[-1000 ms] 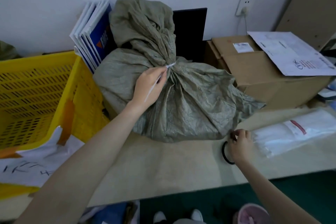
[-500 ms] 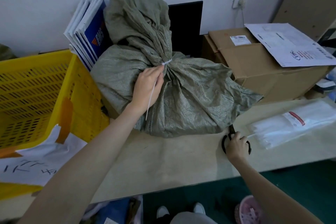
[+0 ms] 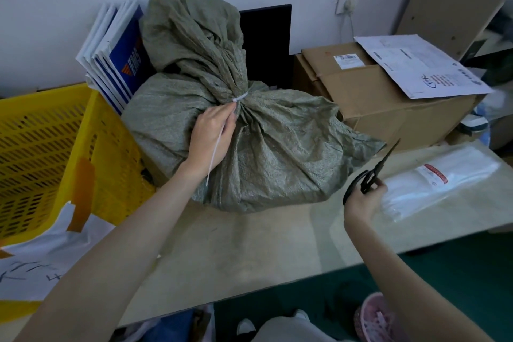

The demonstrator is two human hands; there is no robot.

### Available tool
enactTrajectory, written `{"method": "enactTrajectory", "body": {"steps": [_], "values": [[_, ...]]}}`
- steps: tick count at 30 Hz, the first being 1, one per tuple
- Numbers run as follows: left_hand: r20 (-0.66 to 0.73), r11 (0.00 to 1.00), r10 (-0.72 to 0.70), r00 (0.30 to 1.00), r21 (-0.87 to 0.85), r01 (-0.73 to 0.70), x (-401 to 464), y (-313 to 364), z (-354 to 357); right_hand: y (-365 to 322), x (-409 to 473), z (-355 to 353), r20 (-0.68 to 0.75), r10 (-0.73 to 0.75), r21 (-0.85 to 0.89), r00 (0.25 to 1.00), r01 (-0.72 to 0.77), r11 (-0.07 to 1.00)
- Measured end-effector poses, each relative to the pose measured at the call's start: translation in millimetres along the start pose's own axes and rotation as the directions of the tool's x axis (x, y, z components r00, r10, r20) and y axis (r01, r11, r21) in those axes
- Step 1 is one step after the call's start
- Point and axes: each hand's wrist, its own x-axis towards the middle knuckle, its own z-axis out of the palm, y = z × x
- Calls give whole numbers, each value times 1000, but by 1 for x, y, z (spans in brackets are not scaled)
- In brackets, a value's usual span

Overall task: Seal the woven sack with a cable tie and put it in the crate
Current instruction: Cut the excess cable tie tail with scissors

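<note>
Woven sack [image 3: 249, 153] sits on the bench [image 3: 236, 244], grey-green, neck bunched tight w/ a white cable tie [image 3: 241, 98] looped round it. Loose top of the sack flops up above the tie, leaning back toward the wall. Left hand [image 3: 212, 136] is pressed against the sack just below the neck, fingers closed, pinching the tie's long free tail, which runs down across the palm side and pokes out past the wrist. Right hand [image 3: 363, 200] is up off the bench, well apart from the sack, curled round the handles of black scissors [image 3: 373, 172]; blades together, tips pointing up and away to the right. Yellow crate [image 3: 50, 153] stands at the left end, just beside the sack, white paper w/ handwriting draped over its near edge. Behind the sack: stack of blue-and-white folders [image 3: 119, 53] leaning on the wall. To the right, a cardboard box [image 3: 383, 103] w/ a printed sheet on top, and a clear plastic packet [image 3: 444, 178] lying flat on the bench near the scissor hand.
</note>
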Motion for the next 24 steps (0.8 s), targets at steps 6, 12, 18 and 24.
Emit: {"method": "enactTrajectory", "body": {"steps": [6,12,18,24], "values": [[-9,997,-37,999,-66,36,4,0,-3,-40,-24,23,160,-227,188,961,196,962],[-104,979,-122,987,-177,102,5,3,-10,-83,-65,46,462,-382,205,800,323,924],[-122,902,-315,941,-348,256,6,9,-24,-108,-80,65,778,-246,260,579,59,964],[-128,856,-395,910,-411,314,9,19,-40,-111,-71,78,921,-160,138,356,87,987]]}}
